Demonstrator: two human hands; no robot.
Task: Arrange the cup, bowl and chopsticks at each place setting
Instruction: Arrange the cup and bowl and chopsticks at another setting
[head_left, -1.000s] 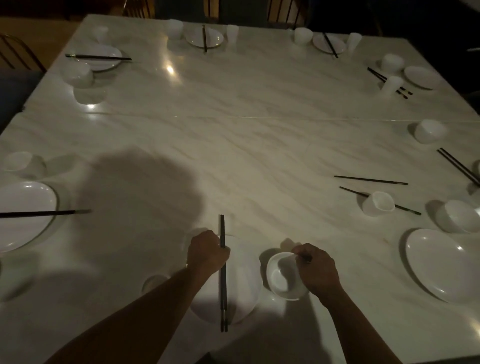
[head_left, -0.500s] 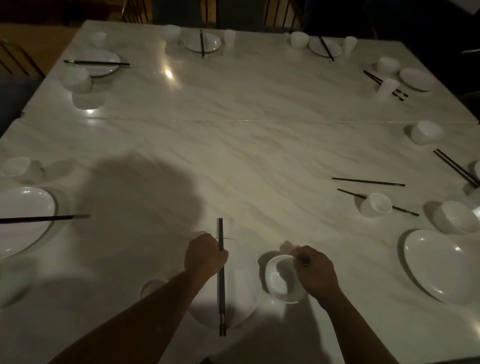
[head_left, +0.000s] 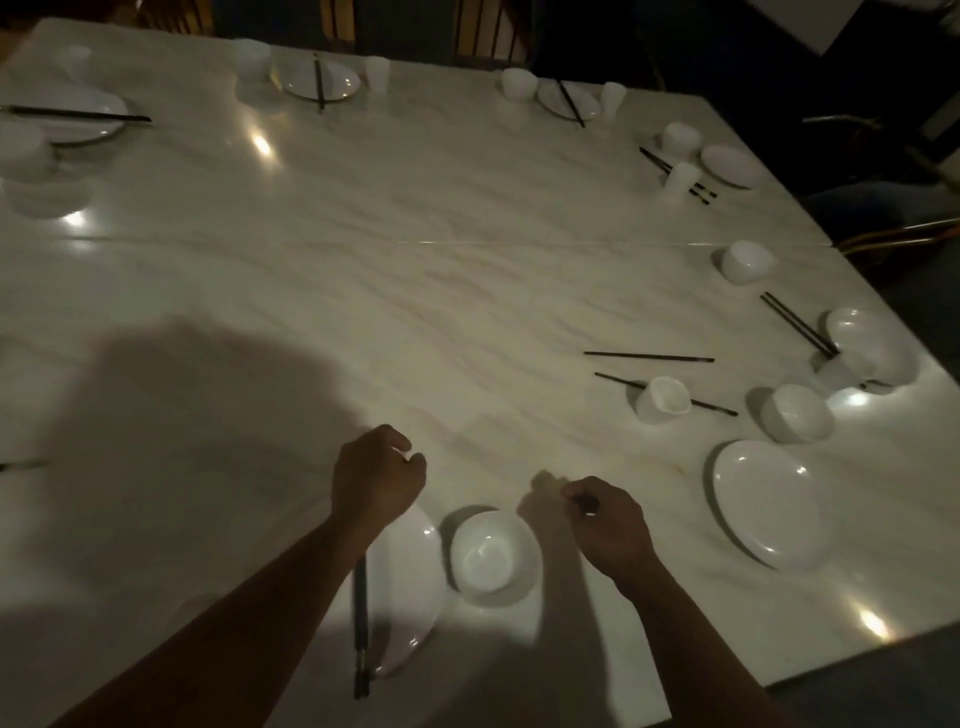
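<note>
At the near setting, a white plate (head_left: 410, 582) lies in front of me with a pair of dark chopsticks (head_left: 361, 623) lengthwise across it, their far part hidden under my left forearm. My left hand (head_left: 376, 478) hovers over the plate's far rim with loosely curled fingers, thumb and forefinger slightly apart, holding nothing. A small white bowl (head_left: 493, 551) stands upright just right of the plate. To the right of the bowl is my right hand (head_left: 608, 525), fingers curled in, off the bowl and empty.
To the right are a plate (head_left: 763, 504), a bowl (head_left: 797, 413), a tipped cup (head_left: 665, 400) lying on one chopstick, and a second loose chopstick (head_left: 649, 357). More settings ring the marble table (head_left: 415, 291). Its edge runs close on the right.
My right hand let go of the bowl and moved right. My left hand released the chopsticks on the plate and slid forward. The view shifted rightwards.
</note>
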